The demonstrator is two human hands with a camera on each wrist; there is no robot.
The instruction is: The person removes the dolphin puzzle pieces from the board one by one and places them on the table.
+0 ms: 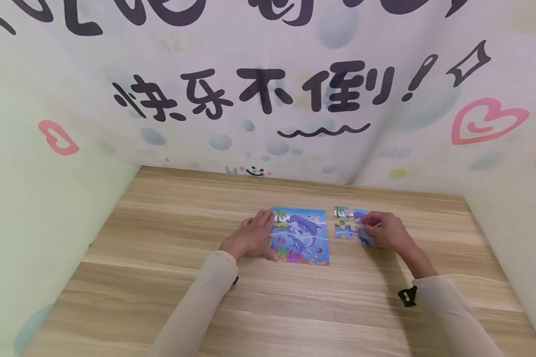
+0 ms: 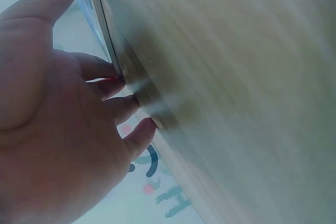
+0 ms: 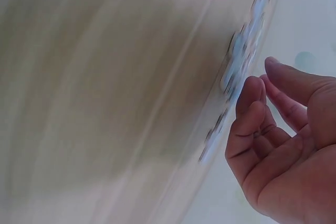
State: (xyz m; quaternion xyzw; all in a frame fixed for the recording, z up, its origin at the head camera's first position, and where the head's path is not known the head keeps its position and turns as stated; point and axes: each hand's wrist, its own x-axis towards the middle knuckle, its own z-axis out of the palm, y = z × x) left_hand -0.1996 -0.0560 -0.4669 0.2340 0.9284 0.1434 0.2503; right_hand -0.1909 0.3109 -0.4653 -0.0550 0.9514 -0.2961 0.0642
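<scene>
A flat square dolphin puzzle (image 1: 301, 235) lies on the wooden table in the head view. My left hand (image 1: 252, 237) rests along its left side, fingers spread, with the thumb by the near left corner. In the left wrist view the left hand (image 2: 68, 124) touches the board's edge with its fingertips. Several loose jigsaw pieces (image 1: 343, 232) lie right of the puzzle. Over the right-hand ones hovers my right hand (image 1: 386, 230), fingers loosely bent. The right wrist view shows the right hand (image 3: 286, 145) with thumb and fingertips apart and nothing visible between them.
The wooden table (image 1: 295, 312) runs back to a white printed backdrop (image 1: 259, 144) with dark lettering. Pale walls stand at the left and right. A black strap part (image 1: 408, 296) shows at the right sleeve.
</scene>
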